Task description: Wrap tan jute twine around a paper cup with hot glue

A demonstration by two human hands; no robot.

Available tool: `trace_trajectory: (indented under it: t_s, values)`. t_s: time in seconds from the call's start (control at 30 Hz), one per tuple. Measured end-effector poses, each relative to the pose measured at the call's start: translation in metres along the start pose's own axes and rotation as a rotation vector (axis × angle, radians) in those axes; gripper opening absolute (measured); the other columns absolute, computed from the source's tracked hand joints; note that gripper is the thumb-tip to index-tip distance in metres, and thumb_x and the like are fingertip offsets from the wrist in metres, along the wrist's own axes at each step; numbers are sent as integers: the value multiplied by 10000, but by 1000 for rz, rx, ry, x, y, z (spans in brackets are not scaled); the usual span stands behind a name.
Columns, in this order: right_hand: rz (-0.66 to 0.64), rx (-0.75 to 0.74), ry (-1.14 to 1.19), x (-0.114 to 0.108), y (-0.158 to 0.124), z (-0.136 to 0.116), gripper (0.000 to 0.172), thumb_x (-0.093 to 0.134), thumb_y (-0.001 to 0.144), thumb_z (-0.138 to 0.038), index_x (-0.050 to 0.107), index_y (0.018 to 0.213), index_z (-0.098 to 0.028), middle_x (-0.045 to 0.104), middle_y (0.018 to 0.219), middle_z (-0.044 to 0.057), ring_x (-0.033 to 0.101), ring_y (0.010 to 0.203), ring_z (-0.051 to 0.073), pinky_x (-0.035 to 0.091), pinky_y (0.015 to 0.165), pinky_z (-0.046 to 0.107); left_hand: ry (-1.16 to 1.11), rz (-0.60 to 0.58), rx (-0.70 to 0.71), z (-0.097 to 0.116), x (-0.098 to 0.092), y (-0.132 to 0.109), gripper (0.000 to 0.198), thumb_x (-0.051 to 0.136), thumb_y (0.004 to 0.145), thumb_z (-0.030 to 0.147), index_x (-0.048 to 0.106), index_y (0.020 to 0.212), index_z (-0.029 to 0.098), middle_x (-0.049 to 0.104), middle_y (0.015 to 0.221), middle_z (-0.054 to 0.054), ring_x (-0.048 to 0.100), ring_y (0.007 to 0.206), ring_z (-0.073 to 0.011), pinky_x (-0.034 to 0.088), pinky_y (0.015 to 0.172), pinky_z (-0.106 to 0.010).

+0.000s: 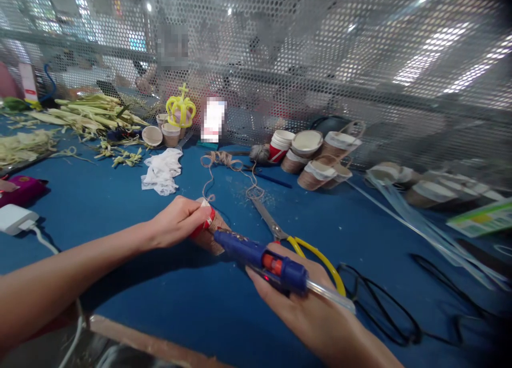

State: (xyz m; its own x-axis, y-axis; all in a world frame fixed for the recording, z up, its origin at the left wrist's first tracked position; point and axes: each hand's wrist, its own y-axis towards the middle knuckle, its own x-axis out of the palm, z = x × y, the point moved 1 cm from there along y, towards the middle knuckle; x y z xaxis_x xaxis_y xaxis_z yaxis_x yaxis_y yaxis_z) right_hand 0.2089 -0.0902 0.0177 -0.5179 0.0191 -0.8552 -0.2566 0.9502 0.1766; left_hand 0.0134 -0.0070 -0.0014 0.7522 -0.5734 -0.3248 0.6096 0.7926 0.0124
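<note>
My left hand (pixel 182 218) is closed around a small red paper cup (pixel 210 237) partly wrapped in brown twine, and it holds the cup tilted above the blue table. In my right hand (pixel 296 304) is a blue hot glue gun (pixel 256 253) with a clear glue stick (pixel 330 294) jutting from its back. The gun's nozzle is at the cup's twine-covered side; whether they touch I cannot tell. A strand of twine (pixel 206 184) runs from the cup to a loose bundle behind it. Yellow-handled scissors (pixel 276 226) lie open beside the glue gun, partly hidden by my right hand.
Twine-wrapped cups (pixel 316 173) stand at the back right, with clear glue sticks (pixel 424 229) nearer the right edge. A black cable (pixel 384 309) coils at right. A white cloth (pixel 162 170), corn husks (pixel 92 112) and a yellow crown (pixel 181 111) lie toward the back left. Perforated metal (pixel 280 48) bounds the rear.
</note>
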Motion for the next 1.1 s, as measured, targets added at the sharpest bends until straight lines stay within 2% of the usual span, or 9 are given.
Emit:
trace_trajectory:
  t_s: [0.2,0.33,0.53,0.67,0.8,0.97,1.1]
  values:
    - [-61,-9,12,2,-2,0,209,473,797,-245,420,598,-208,499,520,-38,447,428,84,328,403,192,-84,27,10,3,3,0,420,335,878,298,663,728,84,651,639,-38,562,513,-90,442,470,-165]
    - [-21,-22,-7,2,-2,2,197,485,792,-243,420,609,-209,490,523,-40,445,442,87,330,418,196,-116,15,0,3,3,0,429,320,882,296,664,734,85,665,671,-53,590,564,-109,472,527,-193]
    - [-65,-5,14,2,-2,3,184,479,796,-244,433,622,-210,503,547,-39,458,452,88,337,419,195,-59,43,-7,3,3,0,430,325,879,310,660,732,83,651,650,-40,563,536,-94,446,491,-168]
    - [-16,-5,-17,1,-1,0,191,483,793,-255,436,613,-212,492,529,-40,456,451,96,338,424,202,2,61,-30,3,2,1,439,326,870,324,657,747,63,635,633,-52,555,546,-111,452,496,-188]
    - [-91,-13,36,1,-1,0,167,475,797,-244,442,637,-210,513,561,-32,468,462,97,353,432,203,117,105,-16,1,1,1,459,326,865,334,649,686,62,587,570,-33,501,510,-98,425,451,-177]
    - [-16,-35,-22,0,0,1,185,484,797,-242,430,623,-209,481,521,-43,440,438,89,336,420,194,68,52,34,0,0,1,451,302,881,309,672,772,76,644,652,-58,549,571,-111,458,509,-192]
    - [-59,-31,4,1,-1,1,182,479,806,-247,441,632,-207,492,536,-46,448,444,83,340,420,190,69,56,-3,-2,0,1,463,315,879,338,664,751,63,635,625,-58,550,546,-115,458,497,-198]
